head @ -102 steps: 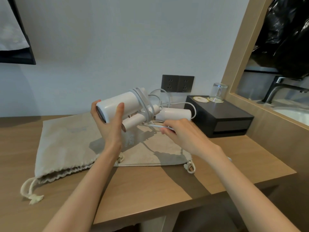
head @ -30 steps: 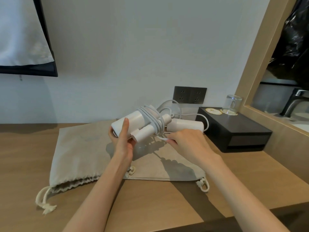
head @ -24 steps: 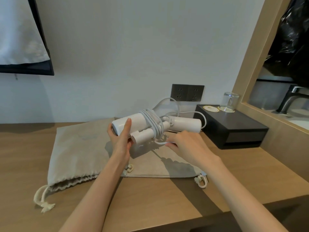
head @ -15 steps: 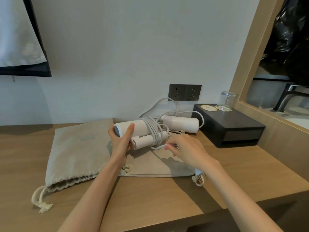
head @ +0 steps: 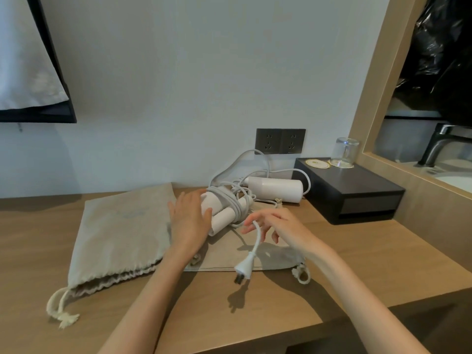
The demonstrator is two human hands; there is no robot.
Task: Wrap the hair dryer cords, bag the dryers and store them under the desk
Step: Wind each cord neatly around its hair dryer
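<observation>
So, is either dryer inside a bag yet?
No, the wrapped dryer lies on top of the flat bag under the left hand, and the second dryer lies uncovered behind it.

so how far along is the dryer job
Done: the near dryer has most of its cord coiled round it. In hand: the left hand rests on that dryer, the right hand pinches the cord's tail, plug dangling. Left: tuck the tail, wrap the second dryer in its loose cord, fill the bags lying flat on the desk, store them under it.
</observation>
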